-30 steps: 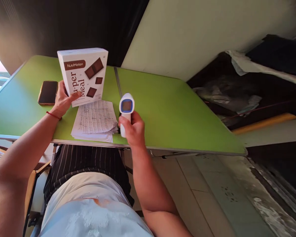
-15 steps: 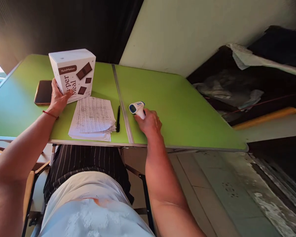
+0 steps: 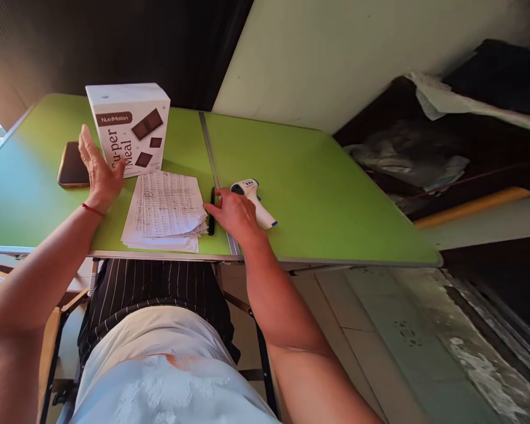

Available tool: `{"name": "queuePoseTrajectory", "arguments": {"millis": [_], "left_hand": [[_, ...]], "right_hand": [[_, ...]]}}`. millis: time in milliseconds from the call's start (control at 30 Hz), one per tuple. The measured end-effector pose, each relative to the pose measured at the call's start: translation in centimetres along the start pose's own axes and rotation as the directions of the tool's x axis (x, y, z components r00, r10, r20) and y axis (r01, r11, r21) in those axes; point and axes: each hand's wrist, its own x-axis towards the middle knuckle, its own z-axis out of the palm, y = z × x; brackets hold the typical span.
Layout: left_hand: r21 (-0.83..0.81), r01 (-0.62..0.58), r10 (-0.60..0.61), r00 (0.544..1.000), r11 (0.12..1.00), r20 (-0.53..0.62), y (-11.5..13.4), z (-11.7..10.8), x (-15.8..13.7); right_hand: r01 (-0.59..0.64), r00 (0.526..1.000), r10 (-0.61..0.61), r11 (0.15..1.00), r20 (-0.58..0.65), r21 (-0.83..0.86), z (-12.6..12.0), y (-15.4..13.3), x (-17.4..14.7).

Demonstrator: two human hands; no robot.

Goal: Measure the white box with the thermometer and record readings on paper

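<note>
A white NutriMotion box (image 3: 152, 126) stands upright on the green table. My left hand (image 3: 101, 174) is at its left front edge, fingers stretched and apart, thumb in front of the printed face; whether it touches the box I cannot tell. My right hand (image 3: 238, 213) reaches over the black pen (image 3: 211, 227), thumb and forefinger apart at the pen's upper part, not closed around it. Just behind that hand lies a white and blue infrared thermometer (image 3: 265, 217), partly covered by the fingers. Handwritten sheets of paper (image 3: 165, 206) lie in a stack between both hands.
A dark-screened phone (image 3: 73, 168) lies left of the box. The green folding table (image 3: 335, 200) has a metal seam (image 3: 208, 144) across it. A wall (image 3: 291, 65) borders the far side; cluttered dark shelving (image 3: 406, 159) stands to the right.
My right hand has let go of the thermometer, now lying on the table, and has moved left to the pen. My left hand has loosened from the box, its fingers spreading.
</note>
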Motion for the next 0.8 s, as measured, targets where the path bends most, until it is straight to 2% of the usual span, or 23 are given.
{"name": "queuePoseTrajectory", "arguments": {"millis": [67,133,200,267,333,400,500,567,633,733,800], "left_hand": [[0.122,0.06,-0.043,0.99,0.991,-0.137,1.9,-0.3,-0.4],[0.17,0.052,-0.022,0.985,0.984,-0.173,3.7,-0.2,-0.7],[0.117,-0.049,0.058,0.995,0.992,-0.08,5.3,0.3,-0.8],[-0.001,-0.202,0.201,0.973,0.979,0.113,6.4,0.9,-1.0],[-0.128,-0.329,0.353,0.879,0.936,0.321,7.2,1.5,-1.3],[-0.204,-0.376,0.427,0.766,0.904,0.48,7.8,1.6,-1.6],[-0.226,-0.367,0.421,0.646,0.903,0.637,8.7,1.2,-1.9],[-0.222,-0.349,0.398,0.593,0.911,0.7,9.2,0.8,-1.8],[-0.212,-0.341,0.383,0.58,0.916,0.72,9.6,0.7,-1.7],[-0.212,-0.362,0.402,0.606,0.908,0.686,9.9,1.2,-1.7],[-0.236,-0.386,0.438,0.607,0.892,0.664,10.0,1.7,-1.8]], "right_hand": [[-0.01,1.0,0.01,0.998,0.009,-0.062,0.3,-0.3,0.1],[-0.022,1.0,0.022,0.997,-0.004,-0.075,0.5,-0.1,0.2],[-0.008,0.999,0.007,1.0,-0.046,-0.016,0.7,0.5,0.2],[0.042,0.991,-0.027,0.992,-0.128,0.116,0.9,1.3,0.4],[0.111,0.975,-0.047,0.95,-0.219,0.291,1.1,2.2,0.7],[0.166,0.962,-0.034,0.86,-0.269,0.482,1.5,2.8,1.1],[0.204,0.964,-0.009,0.668,-0.266,0.716,2.1,3.0,1.3],[0.224,0.963,-0.003,0.558,-0.268,0.799,2.4,2.6,1.2],[0.231,0.963,0.011,0.484,-0.27,0.844,2.5,2.0,0.8],[0.186,0.973,0.047,0.419,-0.226,0.889,2.3,0.9,0.2],[0.139,0.982,0.064,0.396,-0.178,0.908,1.9,0.3,0.0]]}}
